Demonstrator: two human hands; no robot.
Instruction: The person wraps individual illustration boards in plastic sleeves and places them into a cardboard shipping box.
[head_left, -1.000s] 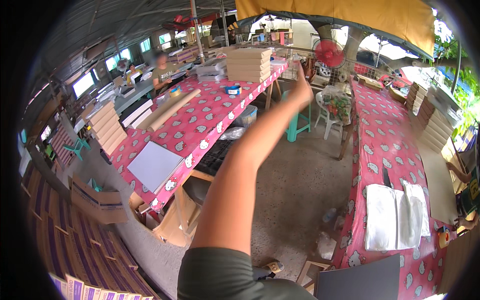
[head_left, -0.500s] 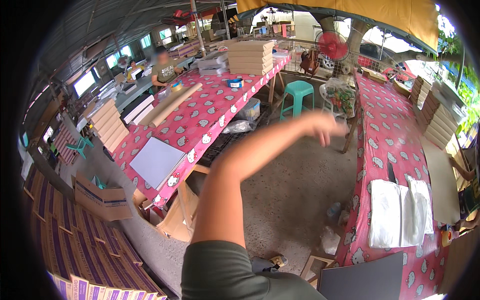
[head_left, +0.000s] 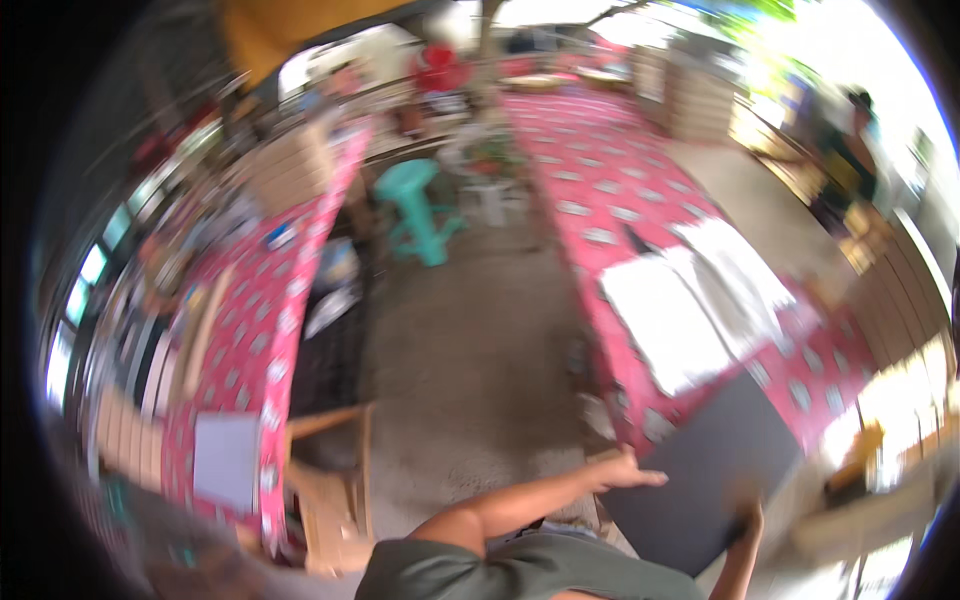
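Note:
A flat dark grey board (head_left: 700, 480) lies at an angle over the near end of the right table, partly overhanging its edge. My left hand (head_left: 632, 472) is at the board's left edge, one digit stretched across the top face and the others apparently closed about the edge. At the board's lower right edge is my right hand (head_left: 748, 518), smeared by motion, so its fingers cannot be made out. Just beyond the board, a stack of white plastic sheets or bags (head_left: 680, 310) rests on the pink patterned tablecloth (head_left: 600, 215).
A second pink-covered table (head_left: 235, 350) stands left, bearing a light grey sheet stack (head_left: 226, 460) and brown cartons (head_left: 285, 170). A teal stool (head_left: 420, 210) stands between the tables. Another person (head_left: 850, 150) is at the far right. A wooden frame (head_left: 365, 470) juts out below the left table.
The view has swung right. My left arm, raised over the aisle before, has come down to the dark grey board. My right hand has come into view at the board, which now sits at a different angle.

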